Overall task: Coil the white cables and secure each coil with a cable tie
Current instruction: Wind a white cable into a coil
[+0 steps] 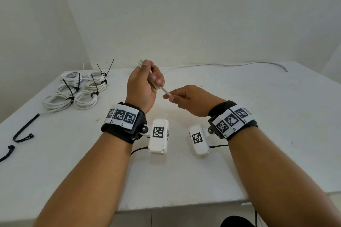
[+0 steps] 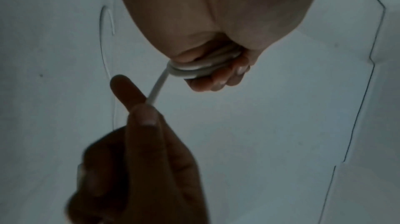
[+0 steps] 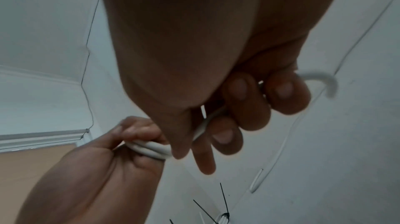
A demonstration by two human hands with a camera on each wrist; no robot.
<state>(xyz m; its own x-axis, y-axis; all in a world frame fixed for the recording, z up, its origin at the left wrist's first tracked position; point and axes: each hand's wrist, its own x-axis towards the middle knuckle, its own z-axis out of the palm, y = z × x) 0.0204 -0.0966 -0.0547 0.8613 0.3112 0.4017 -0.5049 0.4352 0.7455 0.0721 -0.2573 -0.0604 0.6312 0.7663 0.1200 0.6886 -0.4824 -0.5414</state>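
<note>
Most of the thin white cable coil (image 2: 201, 67) is buried inside the curled left hand (image 1: 143, 84), so its turns cannot be counted. The blurred right hand (image 2: 138, 159) seems to pinch the cable's free end, and a black plastic cable tie (image 1: 6, 153) on the white counter (image 1: 239, 134) is cut off by the head view's left edge.

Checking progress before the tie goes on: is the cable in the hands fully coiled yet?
Not yet. The left hand grips a few loops, but the cable runs loose across the table; the right hand pinches it.

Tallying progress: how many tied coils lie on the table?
6 coils, far left on the table. Left column: far, middle, near. Right column: far, middle, near. They overlap, so another could be hidden.
</note>
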